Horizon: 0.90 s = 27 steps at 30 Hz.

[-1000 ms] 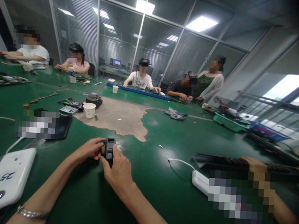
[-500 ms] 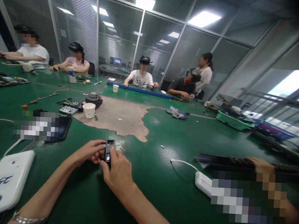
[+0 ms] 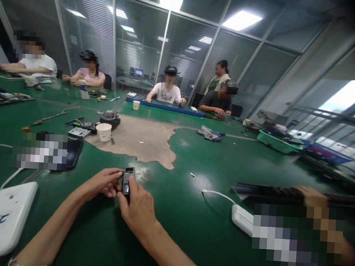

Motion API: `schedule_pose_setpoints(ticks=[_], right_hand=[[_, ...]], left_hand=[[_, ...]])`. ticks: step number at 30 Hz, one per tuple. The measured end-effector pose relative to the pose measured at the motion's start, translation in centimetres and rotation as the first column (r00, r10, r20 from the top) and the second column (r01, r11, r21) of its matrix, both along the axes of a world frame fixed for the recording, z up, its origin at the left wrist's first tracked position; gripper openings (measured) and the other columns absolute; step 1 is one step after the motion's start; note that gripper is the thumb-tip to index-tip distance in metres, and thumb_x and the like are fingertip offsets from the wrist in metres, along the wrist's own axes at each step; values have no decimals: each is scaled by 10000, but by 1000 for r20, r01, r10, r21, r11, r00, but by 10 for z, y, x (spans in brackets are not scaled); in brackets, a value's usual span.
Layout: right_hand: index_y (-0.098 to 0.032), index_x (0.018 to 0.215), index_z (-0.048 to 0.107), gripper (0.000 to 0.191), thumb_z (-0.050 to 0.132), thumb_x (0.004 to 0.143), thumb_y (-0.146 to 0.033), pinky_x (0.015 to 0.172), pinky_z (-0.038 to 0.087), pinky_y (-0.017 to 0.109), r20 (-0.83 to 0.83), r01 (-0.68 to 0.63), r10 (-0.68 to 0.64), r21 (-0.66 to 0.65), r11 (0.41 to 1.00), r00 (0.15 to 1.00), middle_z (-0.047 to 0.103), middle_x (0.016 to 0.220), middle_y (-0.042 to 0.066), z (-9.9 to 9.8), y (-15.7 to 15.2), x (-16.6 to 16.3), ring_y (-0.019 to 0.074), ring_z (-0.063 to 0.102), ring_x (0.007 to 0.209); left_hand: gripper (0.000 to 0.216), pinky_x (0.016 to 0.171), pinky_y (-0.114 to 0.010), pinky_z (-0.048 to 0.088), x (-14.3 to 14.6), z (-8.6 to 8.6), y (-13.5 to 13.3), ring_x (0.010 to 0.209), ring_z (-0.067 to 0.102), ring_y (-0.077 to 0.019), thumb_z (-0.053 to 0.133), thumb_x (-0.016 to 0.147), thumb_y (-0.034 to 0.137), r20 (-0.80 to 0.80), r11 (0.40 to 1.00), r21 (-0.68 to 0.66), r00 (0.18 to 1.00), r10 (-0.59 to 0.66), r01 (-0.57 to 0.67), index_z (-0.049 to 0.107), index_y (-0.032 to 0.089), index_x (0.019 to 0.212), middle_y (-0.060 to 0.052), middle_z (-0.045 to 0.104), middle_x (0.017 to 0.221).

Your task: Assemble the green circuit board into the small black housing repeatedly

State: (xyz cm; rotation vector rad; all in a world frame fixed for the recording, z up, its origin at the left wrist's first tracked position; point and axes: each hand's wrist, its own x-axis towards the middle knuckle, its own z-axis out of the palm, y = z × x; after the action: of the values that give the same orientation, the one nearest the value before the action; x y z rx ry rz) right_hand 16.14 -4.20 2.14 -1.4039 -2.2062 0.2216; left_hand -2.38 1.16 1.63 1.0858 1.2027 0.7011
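A small dark grey rectangular device with cut-outs and a pale, screen-like patch stands between my two hands, its long side pointing away from me. My right hand grips it from the right, thumb at the near end and index finger along its top. From the left, my left hand closes in with curled fingers, and its fingertips meet the device's left side. What the device is exactly, I cannot make out. Beneath both hands lies the green tabletop.
A white power bank lies at left, near a dark tablet. Ahead are a paper cup and a bare brown patch. At right, another person's hand rests on a long black part. Several people sit opposite.
Both hands keep hold of the device with hardly any movement. In the background, the standing person has shifted left behind a seated person, whose head has come up. The view has shifted slightly.
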Motion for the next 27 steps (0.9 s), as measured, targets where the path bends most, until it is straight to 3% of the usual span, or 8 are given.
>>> schedule_pose_setpoints(ticks=[4, 9, 15, 21, 27], right_hand=[[-146, 1378, 391, 546, 501, 900, -387, 730, 522, 368, -38, 3, -3, 14, 1000, 999, 656, 980, 138, 7, 2, 1, 259, 653, 832], [-136, 1383, 408, 561, 516, 888, -377, 837, 506, 367, -200, 25, -9, 77, 997, 980, 657, 1083, 141, 30, 5, 9, 259, 642, 959], [-157, 1394, 410, 541, 486, 908, -382, 881, 498, 358, -296, 159, -127, 86, 983, 947, 596, 1251, 131, 49, 2, 54, 256, 617, 1061], [-148, 1355, 470, 517, 480, 897, -388, 857, 509, 408, -116, 366, -357, 72, 928, 927, 649, 1157, 136, 23, -13, 115, 282, 655, 978], [-166, 1379, 437, 511, 446, 918, -386, 815, 526, 396, -42, 462, -460, 40, 886, 887, 648, 1161, 132, -6, -33, 140, 273, 669, 945]], left_hand=[[670, 466, -211, 468, 0, -1, 0, 527, 647, -156, 595, 807, 558, 21, 1000, -6, 1000, 5, -5, 434, 156, 1318, -65, 694, 716], [687, 504, -227, 485, 0, 2, -2, 558, 659, -163, 641, 787, 521, 25, 1000, -7, 999, 29, -29, 434, 159, 1333, -66, 700, 735], [724, 516, -227, 484, 0, 2, -2, 556, 641, -139, 689, 768, 441, 6, 999, 37, 1000, -5, 5, 402, 153, 1367, -70, 694, 789], [746, 489, -229, 474, 3, -2, 1, 536, 605, -122, 697, 757, 388, -52, 996, 91, 999, -7, 11, 381, 151, 1390, -51, 668, 798], [761, 463, -217, 438, 6, -3, 1, 512, 573, -116, 695, 745, 412, -93, 991, 132, 996, -2, 15, 392, 139, 1388, -5, 626, 700]])
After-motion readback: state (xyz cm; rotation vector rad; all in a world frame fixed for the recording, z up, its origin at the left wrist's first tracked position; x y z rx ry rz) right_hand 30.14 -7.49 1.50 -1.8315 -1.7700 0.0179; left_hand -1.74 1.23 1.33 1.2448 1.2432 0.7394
